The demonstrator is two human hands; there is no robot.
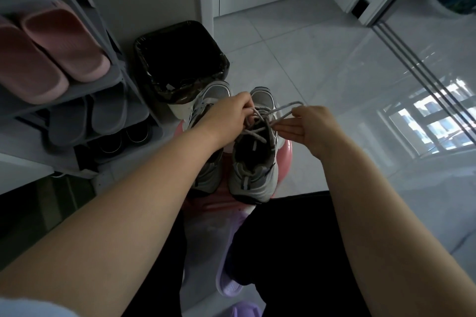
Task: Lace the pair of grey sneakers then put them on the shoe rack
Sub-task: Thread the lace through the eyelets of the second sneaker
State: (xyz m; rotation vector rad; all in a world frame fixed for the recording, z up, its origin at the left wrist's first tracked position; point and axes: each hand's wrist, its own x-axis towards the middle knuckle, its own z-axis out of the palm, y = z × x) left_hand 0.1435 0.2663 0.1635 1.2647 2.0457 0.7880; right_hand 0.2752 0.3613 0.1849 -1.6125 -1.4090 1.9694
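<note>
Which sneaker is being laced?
The sneaker on the image's right: the left hand and right hand both hold its lace. The other sneaker, beside it, is partly hidden by the left forearm.

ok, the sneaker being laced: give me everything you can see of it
The sneaker being laced is grey, with a mesh-looking toe, dark trim, a pale sole and a grey lace that crosses loosely over its open mouth. It stands upright on a pink stool, toe pointing away from the camera, close beside the other sneaker on its left. The left hand grips the lace over the tongue. The right hand pinches a loop of it drawn out to the right.
</note>
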